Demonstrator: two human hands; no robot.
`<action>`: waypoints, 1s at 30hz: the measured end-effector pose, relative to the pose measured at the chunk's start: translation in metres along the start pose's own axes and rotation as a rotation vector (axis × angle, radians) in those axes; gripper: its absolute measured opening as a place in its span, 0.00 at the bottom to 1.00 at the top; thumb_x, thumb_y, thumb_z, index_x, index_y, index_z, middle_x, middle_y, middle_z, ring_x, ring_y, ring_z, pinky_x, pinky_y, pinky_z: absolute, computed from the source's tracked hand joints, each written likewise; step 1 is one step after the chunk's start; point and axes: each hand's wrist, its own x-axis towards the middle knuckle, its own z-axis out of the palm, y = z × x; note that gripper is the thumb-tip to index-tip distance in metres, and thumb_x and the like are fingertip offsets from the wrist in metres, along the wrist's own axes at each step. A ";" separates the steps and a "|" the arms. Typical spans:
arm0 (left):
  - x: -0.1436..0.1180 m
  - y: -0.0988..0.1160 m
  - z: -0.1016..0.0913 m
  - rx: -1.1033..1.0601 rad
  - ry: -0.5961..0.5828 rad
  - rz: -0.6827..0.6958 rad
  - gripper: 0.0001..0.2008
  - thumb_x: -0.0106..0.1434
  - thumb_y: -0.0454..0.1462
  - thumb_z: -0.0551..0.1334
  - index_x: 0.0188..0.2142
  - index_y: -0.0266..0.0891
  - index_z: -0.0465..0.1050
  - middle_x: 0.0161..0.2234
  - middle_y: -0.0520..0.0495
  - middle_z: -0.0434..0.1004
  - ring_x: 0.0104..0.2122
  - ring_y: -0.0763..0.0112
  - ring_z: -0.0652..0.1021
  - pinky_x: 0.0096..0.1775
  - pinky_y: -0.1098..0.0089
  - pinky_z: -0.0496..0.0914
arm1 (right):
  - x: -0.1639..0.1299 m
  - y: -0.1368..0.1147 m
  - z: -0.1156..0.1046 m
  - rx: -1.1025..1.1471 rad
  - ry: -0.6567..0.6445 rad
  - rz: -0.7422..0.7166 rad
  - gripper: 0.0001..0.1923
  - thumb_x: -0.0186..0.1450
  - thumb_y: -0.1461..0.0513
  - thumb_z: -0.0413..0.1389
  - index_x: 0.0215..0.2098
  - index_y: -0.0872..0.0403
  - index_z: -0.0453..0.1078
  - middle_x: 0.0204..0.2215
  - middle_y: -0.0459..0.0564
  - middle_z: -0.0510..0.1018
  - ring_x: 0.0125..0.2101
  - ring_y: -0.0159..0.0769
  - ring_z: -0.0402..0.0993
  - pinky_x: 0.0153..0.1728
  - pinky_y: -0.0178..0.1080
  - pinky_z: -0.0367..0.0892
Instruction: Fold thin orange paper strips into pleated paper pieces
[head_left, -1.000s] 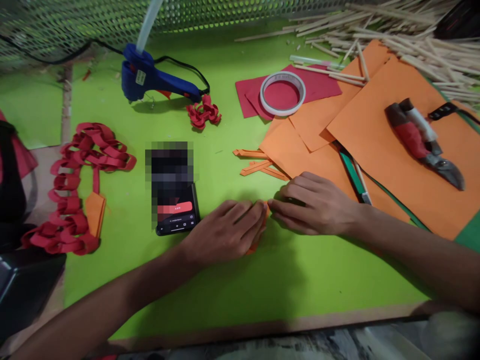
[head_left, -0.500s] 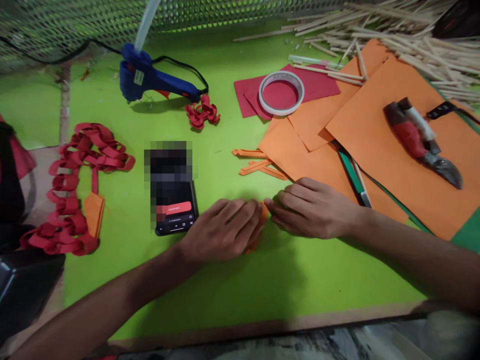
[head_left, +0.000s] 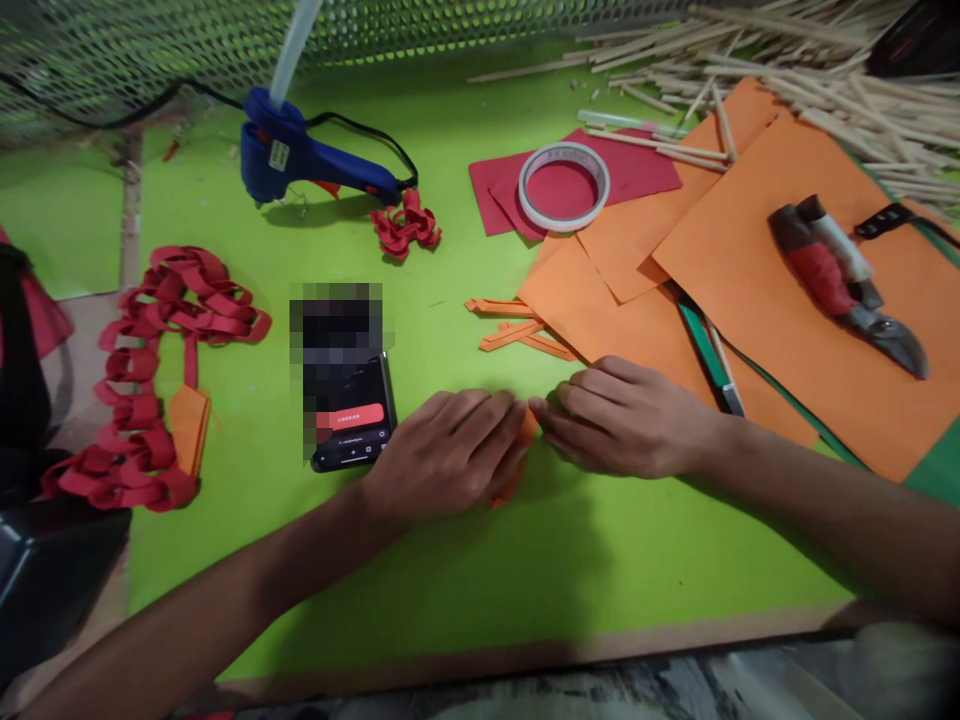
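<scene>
While three large orange paper sheets (head_left: 757,270) overlap at your right, one long red paper-loop chain (head_left: 150,380) lies left. Your left hand (head_left: 450,455) and right hand (head_left: 626,415), fingers together and flat, press one small folded orange paper strip (head_left: 521,465) onto the green tabletop (head_left: 450,580).

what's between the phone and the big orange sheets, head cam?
Folded orange strips lie on the green mat; nearer, both hands press a small orange piece.
</scene>
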 end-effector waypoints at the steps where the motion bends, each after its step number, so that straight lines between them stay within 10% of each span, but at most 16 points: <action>1: 0.001 0.000 0.000 0.006 0.001 0.006 0.14 0.67 0.38 0.65 0.50 0.34 0.75 0.44 0.44 0.82 0.37 0.64 0.80 0.35 0.63 0.73 | 0.000 0.000 0.000 -0.003 0.002 -0.001 0.07 0.69 0.62 0.58 0.40 0.60 0.73 0.27 0.46 0.73 0.32 0.33 0.67 0.31 0.42 0.59; 30: 0.000 0.003 -0.003 0.090 -0.009 0.085 0.15 0.67 0.38 0.66 0.49 0.28 0.77 0.44 0.42 0.82 0.38 0.65 0.78 0.35 0.65 0.72 | -0.001 -0.001 0.000 0.008 0.020 0.003 0.03 0.69 0.63 0.58 0.39 0.56 0.72 0.27 0.44 0.73 0.32 0.31 0.67 0.31 0.40 0.59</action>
